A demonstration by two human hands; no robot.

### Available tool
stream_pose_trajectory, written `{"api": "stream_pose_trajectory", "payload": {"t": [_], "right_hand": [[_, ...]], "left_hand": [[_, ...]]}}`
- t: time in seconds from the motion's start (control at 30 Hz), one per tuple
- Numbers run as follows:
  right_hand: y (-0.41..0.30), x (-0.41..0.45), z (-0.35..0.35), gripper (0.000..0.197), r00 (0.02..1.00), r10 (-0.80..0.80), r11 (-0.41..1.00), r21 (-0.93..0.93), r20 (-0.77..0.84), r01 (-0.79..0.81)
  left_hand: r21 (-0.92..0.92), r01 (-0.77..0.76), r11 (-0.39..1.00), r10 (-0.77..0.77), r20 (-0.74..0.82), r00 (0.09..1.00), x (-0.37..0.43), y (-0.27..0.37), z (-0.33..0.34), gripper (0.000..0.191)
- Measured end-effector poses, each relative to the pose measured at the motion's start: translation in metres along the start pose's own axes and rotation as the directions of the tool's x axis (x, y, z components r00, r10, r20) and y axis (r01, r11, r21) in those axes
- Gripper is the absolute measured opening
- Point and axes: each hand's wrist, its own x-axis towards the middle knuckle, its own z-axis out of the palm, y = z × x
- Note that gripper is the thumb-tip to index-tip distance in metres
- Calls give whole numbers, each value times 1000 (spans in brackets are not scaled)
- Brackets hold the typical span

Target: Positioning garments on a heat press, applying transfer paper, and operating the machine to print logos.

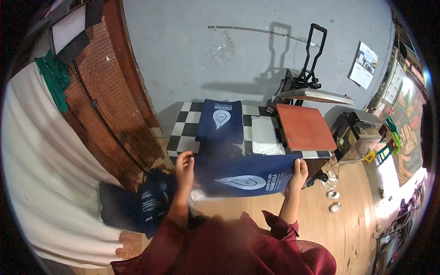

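Observation:
A dark blue printed fabric piece [220, 185], apparently a bag, is stretched sideways in front of me, its white drop-shaped print facing up. My right hand [298, 173] grips its right end between thumb and fingers. At its left end is my left hand [185, 168], fingers curled beside the edge; the exact grip there is blurred. Beyond it, another dark blue printed piece [220, 120] lies on the checkered table [178, 129]. White sheets [264, 135] lie to its right, next to a heat press with an orange-red pad [306, 127] and raised upper plate [318, 94].
More dark blue printed fabric [154, 206] lies on a chair [118, 206] at the left, near a long pale cloth [51, 165]. A glass-sided box [357, 134] stands right of the table. Small white objects [334, 206] lie on the wooden floor.

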Motion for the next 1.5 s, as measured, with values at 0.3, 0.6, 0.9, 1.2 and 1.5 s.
{"api": "stream_pose_trajectory", "payload": {"t": [0.3, 0.6, 0.9, 1.2, 1.5], "right_hand": [[0, -51, 67, 11, 873, -56, 871, -404, 484, 280], [-24, -67, 84, 9, 769, -81, 779, -441, 634, 446], [-3, -37, 31, 16, 736, 63, 549, -639, 674, 538], [-19, -27, 18, 15, 798, 97, 443, -744, 594, 500], [3, -16, 16, 13, 896, -77, 736, -582, 437, 347]], "left_hand": [[151, -416, 897, 260, 580, 772, -31, 45, 64, 36], [133, -292, 947, 191, 496, 847, -40, 22, 86, 17], [127, -193, 973, 162, 220, 962, -16, 19, 60, 21], [-9, -182, 983, 182, 123, 976, 0, 19, 29, 15], [-75, -82, 994, 89, 89, 992, 5, -9, 2, 20]]}}
